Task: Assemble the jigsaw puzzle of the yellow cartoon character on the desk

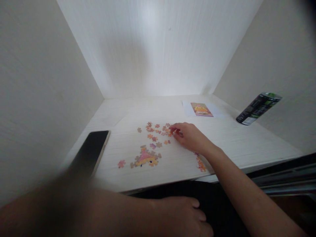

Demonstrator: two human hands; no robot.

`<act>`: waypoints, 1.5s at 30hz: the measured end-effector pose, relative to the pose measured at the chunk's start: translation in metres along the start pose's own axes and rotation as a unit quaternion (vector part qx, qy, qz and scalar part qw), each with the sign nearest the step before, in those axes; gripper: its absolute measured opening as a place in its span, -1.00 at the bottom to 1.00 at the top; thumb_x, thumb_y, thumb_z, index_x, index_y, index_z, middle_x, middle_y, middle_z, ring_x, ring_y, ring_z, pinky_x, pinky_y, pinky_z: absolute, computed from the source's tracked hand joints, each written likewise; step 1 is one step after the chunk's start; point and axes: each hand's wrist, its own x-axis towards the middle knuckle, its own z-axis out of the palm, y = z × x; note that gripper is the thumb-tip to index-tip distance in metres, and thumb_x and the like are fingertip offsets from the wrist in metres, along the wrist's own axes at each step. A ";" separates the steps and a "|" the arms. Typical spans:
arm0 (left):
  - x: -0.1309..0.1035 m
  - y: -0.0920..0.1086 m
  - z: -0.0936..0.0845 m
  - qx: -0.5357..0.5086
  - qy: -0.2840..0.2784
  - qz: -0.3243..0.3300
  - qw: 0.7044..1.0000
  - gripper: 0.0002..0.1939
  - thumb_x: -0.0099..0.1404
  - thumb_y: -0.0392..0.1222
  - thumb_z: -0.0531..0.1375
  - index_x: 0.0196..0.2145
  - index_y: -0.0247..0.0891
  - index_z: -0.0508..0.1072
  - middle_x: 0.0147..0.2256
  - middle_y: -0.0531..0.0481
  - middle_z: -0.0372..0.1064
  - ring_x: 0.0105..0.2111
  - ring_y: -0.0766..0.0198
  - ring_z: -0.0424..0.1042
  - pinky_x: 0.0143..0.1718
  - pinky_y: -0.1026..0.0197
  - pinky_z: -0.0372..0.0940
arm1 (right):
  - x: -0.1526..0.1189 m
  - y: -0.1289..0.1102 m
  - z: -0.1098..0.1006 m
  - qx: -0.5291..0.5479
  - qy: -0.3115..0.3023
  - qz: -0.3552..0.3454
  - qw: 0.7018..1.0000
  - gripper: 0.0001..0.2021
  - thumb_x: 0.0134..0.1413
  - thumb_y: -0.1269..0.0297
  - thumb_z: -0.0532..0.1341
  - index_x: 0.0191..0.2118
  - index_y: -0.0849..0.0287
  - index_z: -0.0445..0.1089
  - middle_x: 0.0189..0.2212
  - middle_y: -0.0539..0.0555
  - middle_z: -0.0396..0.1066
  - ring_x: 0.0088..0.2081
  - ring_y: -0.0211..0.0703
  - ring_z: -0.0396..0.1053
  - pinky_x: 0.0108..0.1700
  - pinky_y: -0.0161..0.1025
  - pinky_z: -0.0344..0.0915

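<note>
Left hand (pixel 182 217) nearest me, resting loosely curled and empty below the tabletop (pixel 247 141), my right hand (pixel 190 136) pinching among loose pieces (pixel 158 131), phone (pixel 90 151) left, can (pixel 258 108) right

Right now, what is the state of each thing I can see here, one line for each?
Puzzle: partly joined, one small cluster.
Loose pieces: scattered flat on the desk.
Phone: lying flat, screen dark.
Can: standing; whether opened, cannot tell.
Picture card: lying flat, face up.
Right hand: fingertips on loose pieces.
Left hand: resting below the desk edge, holding nothing visible.
</note>
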 end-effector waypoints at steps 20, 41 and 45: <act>-0.001 0.000 0.014 0.004 0.028 0.004 1.000 -0.76 0.33 -0.26 0.04 -0.20 -0.16 0.50 -0.13 0.03 0.36 -0.22 0.34 0.33 -0.19 0.21 0.25 | -0.001 -0.002 0.004 0.013 0.007 0.002 1.000 -0.75 0.13 0.36 0.17 -0.11 0.19 0.52 -0.21 0.13 0.46 -0.24 -0.12 0.40 -0.13 -0.21 0.30; 0.002 0.000 0.010 -0.009 0.036 -0.004 0.999 -0.82 0.33 -0.20 0.07 -0.27 -0.19 0.48 -0.22 0.01 0.40 -0.26 0.34 0.35 -0.21 0.19 0.25 | 0.008 -0.041 0.023 -0.088 -0.050 -0.077 0.992 -0.69 0.28 0.27 0.05 0.05 0.07 0.42 0.15 0.13 0.36 0.11 0.05 0.28 0.05 0.04 0.09; 0.003 0.000 0.011 -0.012 0.027 0.002 1.000 -0.83 0.32 -0.18 0.08 -0.28 -0.18 0.48 -0.19 0.02 0.42 -0.26 0.33 0.37 -0.21 0.17 0.26 | 0.007 -0.043 0.024 -0.099 -0.039 -0.087 0.991 -0.73 0.28 0.28 0.06 -0.05 0.09 0.47 -0.01 0.13 0.49 0.02 0.02 0.35 0.05 0.03 0.05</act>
